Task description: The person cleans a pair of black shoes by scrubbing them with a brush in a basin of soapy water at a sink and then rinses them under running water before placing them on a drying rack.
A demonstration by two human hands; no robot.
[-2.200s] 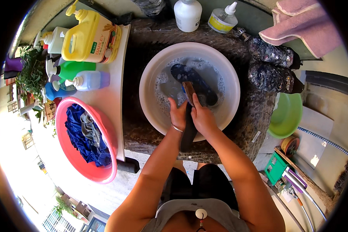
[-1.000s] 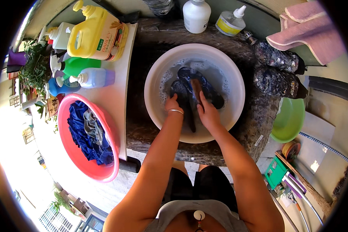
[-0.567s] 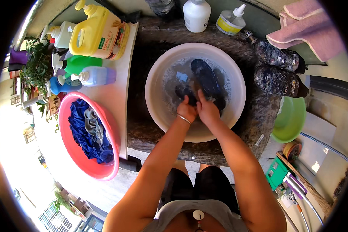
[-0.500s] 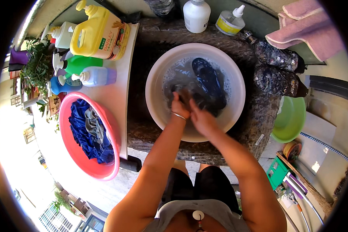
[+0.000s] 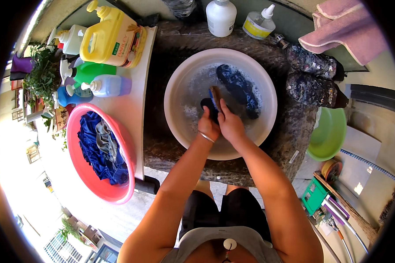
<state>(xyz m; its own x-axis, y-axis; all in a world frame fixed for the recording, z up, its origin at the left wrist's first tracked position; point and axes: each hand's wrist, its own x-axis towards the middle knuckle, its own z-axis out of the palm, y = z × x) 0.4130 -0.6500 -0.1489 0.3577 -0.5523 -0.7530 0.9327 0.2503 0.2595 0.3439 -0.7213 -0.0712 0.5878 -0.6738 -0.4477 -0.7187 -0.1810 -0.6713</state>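
A wide pale basin (image 5: 173,127) holds cloudy, sudsy water. In it my left hand (image 5: 209,127) is closed on a dark shoe (image 5: 207,104), mostly hidden by my hands and the brush. My right hand (image 5: 231,126) grips a scrub brush (image 5: 215,97) with a brown back and blue bristles, held against that shoe. Both hands are close together over the near half of the basin. A second dark shoe (image 5: 239,90), long and wet, lies in the water at the far right, apart from my hands, with foam around it.
Left stands a white table with a pink tub (image 5: 70,149) of blue and grey clothes, a yellow jug (image 5: 112,37) and several pump bottles. Behind the basin are a white bottle (image 5: 220,19) and a squeeze bottle (image 5: 258,25). Right are dark bundles (image 5: 314,90) and a green basin (image 5: 329,136).
My right hand has drawn nearer my left, and the brush and held shoe now show above the water. The other shoe lies nearly where it was, with more foam on it.
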